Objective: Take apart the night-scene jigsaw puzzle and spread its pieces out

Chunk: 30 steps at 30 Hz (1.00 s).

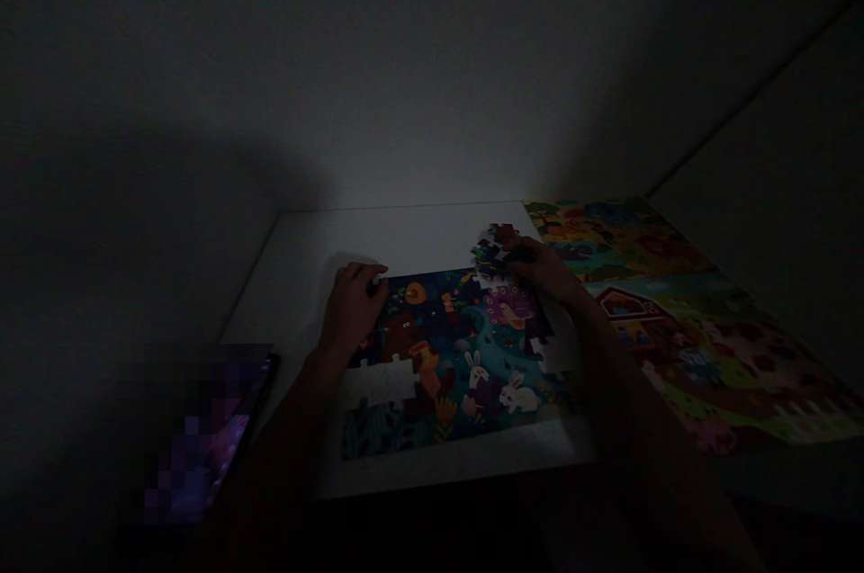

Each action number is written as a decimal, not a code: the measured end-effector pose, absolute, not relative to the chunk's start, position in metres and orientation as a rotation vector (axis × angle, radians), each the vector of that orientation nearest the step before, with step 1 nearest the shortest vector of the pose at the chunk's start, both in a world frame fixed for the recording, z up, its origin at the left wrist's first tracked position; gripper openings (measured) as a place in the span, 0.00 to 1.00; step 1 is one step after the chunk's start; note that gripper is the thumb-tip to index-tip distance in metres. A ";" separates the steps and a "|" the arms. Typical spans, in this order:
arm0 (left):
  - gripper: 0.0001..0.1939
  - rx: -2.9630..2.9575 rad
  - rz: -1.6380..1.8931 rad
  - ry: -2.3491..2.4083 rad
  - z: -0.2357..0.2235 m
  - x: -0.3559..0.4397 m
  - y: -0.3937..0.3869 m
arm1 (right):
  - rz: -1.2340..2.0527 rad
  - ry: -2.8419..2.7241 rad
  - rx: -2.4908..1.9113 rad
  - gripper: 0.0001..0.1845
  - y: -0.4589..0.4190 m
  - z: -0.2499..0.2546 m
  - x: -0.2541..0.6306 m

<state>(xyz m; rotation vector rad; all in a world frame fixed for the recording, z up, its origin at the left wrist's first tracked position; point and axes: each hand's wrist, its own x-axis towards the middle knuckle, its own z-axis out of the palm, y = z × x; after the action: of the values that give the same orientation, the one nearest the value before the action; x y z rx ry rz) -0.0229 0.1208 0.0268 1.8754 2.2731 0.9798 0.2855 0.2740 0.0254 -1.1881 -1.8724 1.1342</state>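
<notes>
A partly assembled jigsaw puzzle point(465, 348) with a bear, rabbits and a peacock lies on the white table, with gaps at its left side, right side and upper right corner. My left hand point(355, 303) is at the puzzle's upper left corner, its fingers curled in; what they hold, if anything, is too dark to make out. My right hand point(544, 269) reaches to a small heap of loose puzzle pieces point(491, 251) at the upper right corner. Its fingers are closed on a dark puzzle piece point(519, 256), partly hidden by them.
Two finished picture puzzles lie on the right: an animal scene point(607, 236) at the back and a farm scene point(702, 357) nearer. A lit device screen point(216, 447), partly pixelated, stands at the left. The white table point(405, 236) meets a wall point(432, 105). The light is very dim.
</notes>
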 end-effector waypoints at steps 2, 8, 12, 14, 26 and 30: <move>0.11 1.846 1.012 2.268 0.027 -0.024 0.121 | 1.133 -1.876 -1.212 0.17 0.275 0.025 0.289; 0.10 1.915 1.030 2.194 0.028 -0.023 0.120 | 0.967 -1.875 -1.275 0.16 0.281 0.020 0.292; 0.10 1.983 1.028 2.138 0.032 -0.023 0.119 | 0.897 -1.826 -1.265 0.16 0.282 0.016 0.290; 0.10 1.982 1.064 2.131 0.033 -0.023 0.119 | 0.915 -1.757 -1.276 0.17 0.283 0.014 0.289; 0.13 1.654 1.376 2.055 0.027 -0.030 0.120 | 0.961 -1.357 -1.225 0.22 0.302 0.016 0.280; 0.15 1.541 1.378 2.154 0.027 -0.031 0.121 | 0.943 -1.344 -1.198 0.21 0.323 0.014 0.266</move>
<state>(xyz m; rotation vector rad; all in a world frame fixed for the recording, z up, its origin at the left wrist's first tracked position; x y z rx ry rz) -0.0308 0.1209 0.0274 1.5412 2.1540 1.3776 0.2662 0.3233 0.0143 -1.1984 -1.3444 0.9433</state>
